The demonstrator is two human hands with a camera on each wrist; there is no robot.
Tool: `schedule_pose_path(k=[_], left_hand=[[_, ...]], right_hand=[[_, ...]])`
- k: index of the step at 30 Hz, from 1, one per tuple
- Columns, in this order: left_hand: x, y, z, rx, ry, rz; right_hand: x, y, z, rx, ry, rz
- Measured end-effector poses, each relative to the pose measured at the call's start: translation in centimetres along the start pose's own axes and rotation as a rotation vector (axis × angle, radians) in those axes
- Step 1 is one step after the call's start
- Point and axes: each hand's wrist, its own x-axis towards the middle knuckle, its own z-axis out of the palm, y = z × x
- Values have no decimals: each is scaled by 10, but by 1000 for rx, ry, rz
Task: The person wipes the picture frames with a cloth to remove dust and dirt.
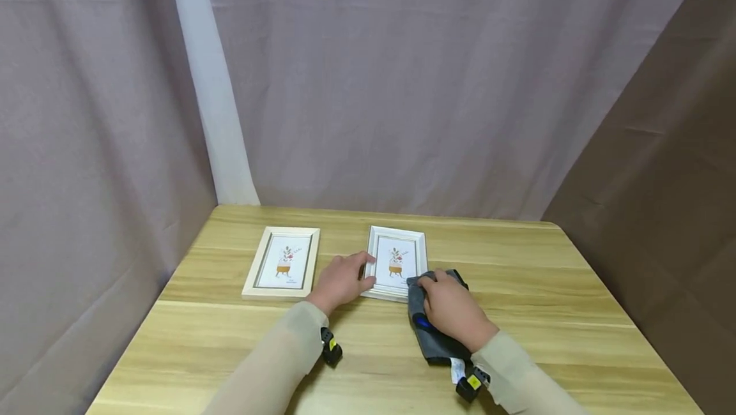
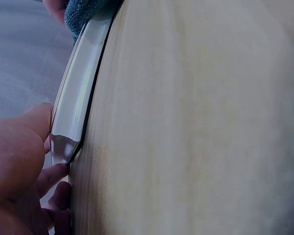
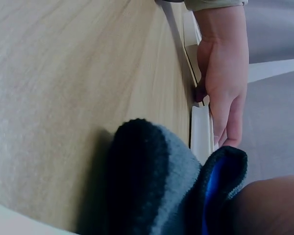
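Observation:
A white picture frame (image 1: 395, 264) lies flat on the table, holding a print of a potted plant. At its left edge my left hand (image 1: 343, 279) grips the frame; the left wrist view shows thumb and fingers (image 2: 53, 177) around the corner of its moulding. My right hand (image 1: 454, 305) holds a folded dark grey cloth (image 1: 422, 332) against the frame's near right corner. Blue shows in a fold of the cloth, and a white label hangs from its lower end. In the right wrist view the bunched cloth (image 3: 179, 171) hides part of the frame.
A cream picture frame (image 1: 251, 278) with a like print lies to the left of my left hand. The wood-grain table (image 1: 201, 351) ends at a grey curtain (image 1: 402, 96) behind and a brown one (image 1: 661, 211) at right.

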Motion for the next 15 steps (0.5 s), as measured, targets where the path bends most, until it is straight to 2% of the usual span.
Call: schedule_pose_path(k=[10,15], left_hand=[[0,4,3,-4,6,-16],[-2,2,2,4,25,-12]], right_hand=[[9,-2,0,-46,67,-55],[17,-12,-1,-77,34,-102]])
